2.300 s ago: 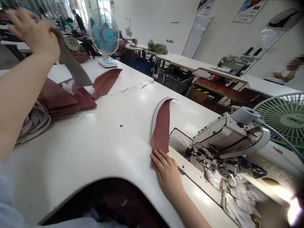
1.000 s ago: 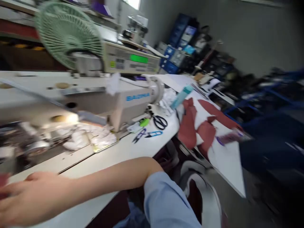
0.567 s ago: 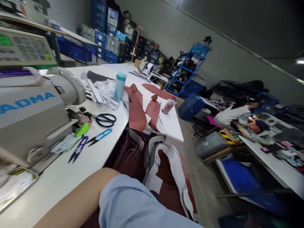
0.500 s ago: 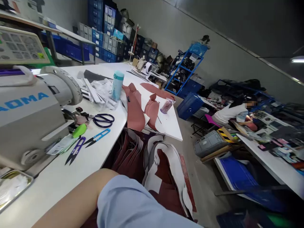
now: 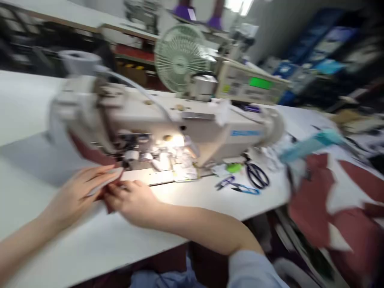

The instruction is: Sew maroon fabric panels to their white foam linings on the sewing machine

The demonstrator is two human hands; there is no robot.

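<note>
Both hands meet at the needle end of a white sewing machine [image 5: 207,132], gripping a reddish-brown fabric piece [image 5: 111,205] with a pale edge. My left hand [image 5: 81,190] has its fingers closed over the pale edge. From the other side, my right hand [image 5: 133,200] pinches the same piece, fingers bent. More of the reddish material runs up behind the hands, left of the needle area. The machine's lamp lights the presser area brightly. Motion blurs the fingertips and the piece's outline.
Right of the machine lie blue thread snips [image 5: 247,189], purple snips [image 5: 225,183] and dark-handled scissors [image 5: 258,176]. A teal bottle [image 5: 312,146] and reddish cut pieces [image 5: 312,200] are farther right. A green fan [image 5: 181,58] and a control panel [image 5: 249,84] stand behind the machine.
My view has swung left from the room and bottle side to the sewing machine. Both hands now show, holding the reddish-brown fabric piece; earlier only an arm was visible.
</note>
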